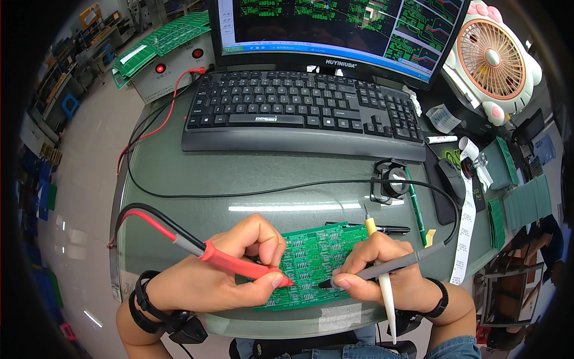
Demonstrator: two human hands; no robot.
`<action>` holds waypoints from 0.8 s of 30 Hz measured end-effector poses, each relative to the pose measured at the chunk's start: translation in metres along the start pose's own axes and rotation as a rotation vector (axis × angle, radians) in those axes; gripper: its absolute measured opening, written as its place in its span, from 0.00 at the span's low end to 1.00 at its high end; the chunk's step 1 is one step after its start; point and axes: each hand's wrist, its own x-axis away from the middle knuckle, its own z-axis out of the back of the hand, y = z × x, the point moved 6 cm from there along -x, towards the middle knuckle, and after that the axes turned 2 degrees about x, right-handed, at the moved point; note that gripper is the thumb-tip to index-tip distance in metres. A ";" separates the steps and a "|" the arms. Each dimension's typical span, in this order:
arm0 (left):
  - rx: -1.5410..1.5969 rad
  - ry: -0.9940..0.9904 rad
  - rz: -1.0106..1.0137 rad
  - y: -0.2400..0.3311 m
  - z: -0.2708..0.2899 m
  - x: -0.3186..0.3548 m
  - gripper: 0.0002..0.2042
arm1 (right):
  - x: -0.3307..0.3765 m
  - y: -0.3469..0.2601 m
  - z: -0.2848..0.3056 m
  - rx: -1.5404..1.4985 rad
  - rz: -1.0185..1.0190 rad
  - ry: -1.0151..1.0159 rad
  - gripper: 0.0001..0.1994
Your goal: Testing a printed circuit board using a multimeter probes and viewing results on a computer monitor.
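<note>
A green circuit board panel [317,250] with rows of small parts lies near the table's front edge. My left hand [206,287] pinches a red test probe [230,261], its tip down at the middle of the board. In my right hand [412,293] is a grey test probe [406,260] with a black tip, pointing left at the board close to the red tip. A slim white-and-yellow needle tool [387,302] is also held between the right fingers, its needle pointing up and away. Whether either probe tip touches the board I cannot tell.
Behind the board a black cable [251,194] crosses the table below a keyboard [269,110] and a monitor [335,36]. To the right are a round black-framed device [391,182], a green pen [417,206], a mouse [451,179], a paper strip [463,239] and a fan [493,60].
</note>
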 end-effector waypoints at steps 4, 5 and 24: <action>-0.009 -0.007 -0.010 0.001 0.000 0.000 0.14 | 0.000 0.000 0.000 0.005 0.007 0.001 0.12; -0.021 -0.011 -0.010 0.001 0.000 0.000 0.14 | 0.000 0.000 0.000 0.008 0.008 0.000 0.12; -0.238 -0.037 -0.099 0.011 -0.006 0.002 0.14 | 0.000 -0.002 -0.001 0.030 0.030 -0.001 0.13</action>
